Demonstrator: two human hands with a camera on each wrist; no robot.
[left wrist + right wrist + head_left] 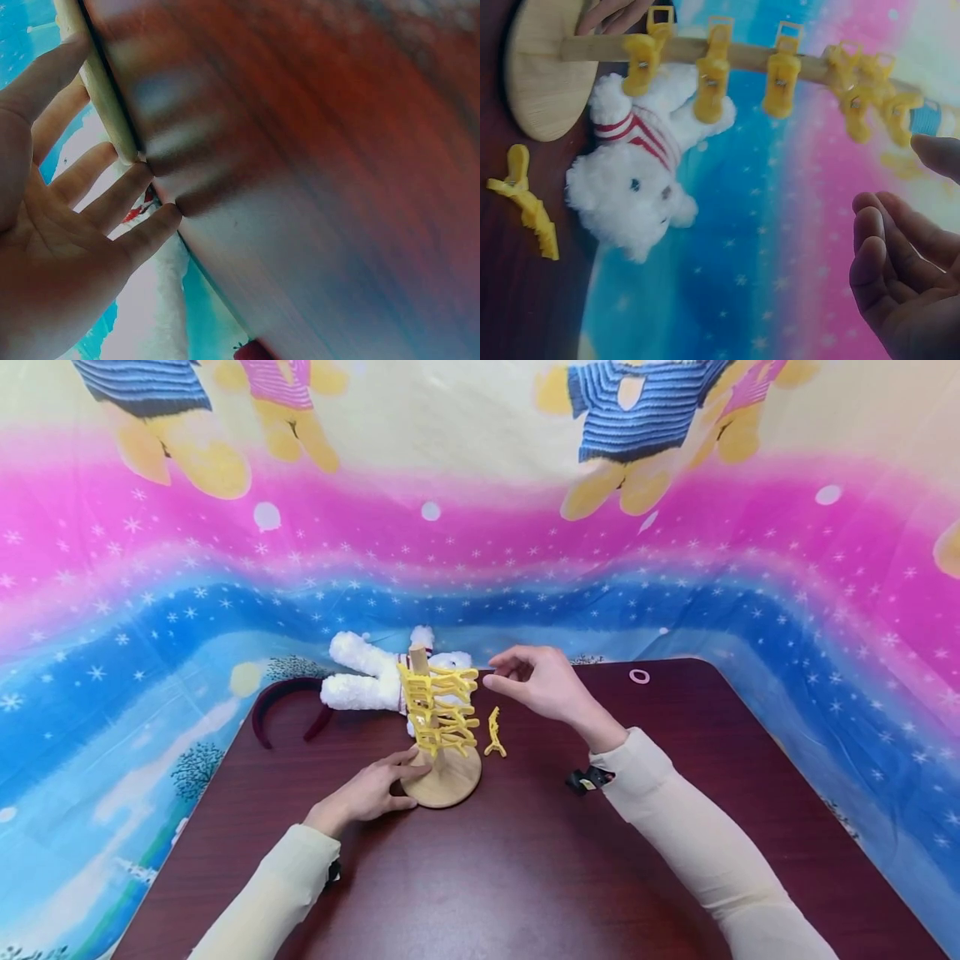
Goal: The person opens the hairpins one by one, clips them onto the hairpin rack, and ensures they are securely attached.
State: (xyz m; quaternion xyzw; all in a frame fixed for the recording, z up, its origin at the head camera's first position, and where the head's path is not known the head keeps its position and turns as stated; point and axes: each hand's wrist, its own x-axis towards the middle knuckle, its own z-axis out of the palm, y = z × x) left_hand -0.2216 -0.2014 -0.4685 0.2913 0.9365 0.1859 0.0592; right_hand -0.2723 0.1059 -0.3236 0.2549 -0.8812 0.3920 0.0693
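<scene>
Upright on the table stands a wooden post with a round base [459, 783]. Several yellow plastic clothespins [447, 712] are clipped along the post in rows. My left hand [367, 792] rests at the base's left side, fingers spread, with the thumb on its near edge and fingers over its top. To the right of the upper clothespins, my right hand [546, 683] is raised with fingers bent loosely. A gap shows between its thumb and fingertips, and it holds nothing. One loose yellow clothespin [494, 733] lies on the table right of the post.
A white plush bear [367, 692] in a striped top lies behind the post, partly hidden by it. Left of it is a dark red headband [272, 703]. A small pale ring [639, 677] lies near the far right edge of the table [570, 860]. Printed cloth hangs around the table.
</scene>
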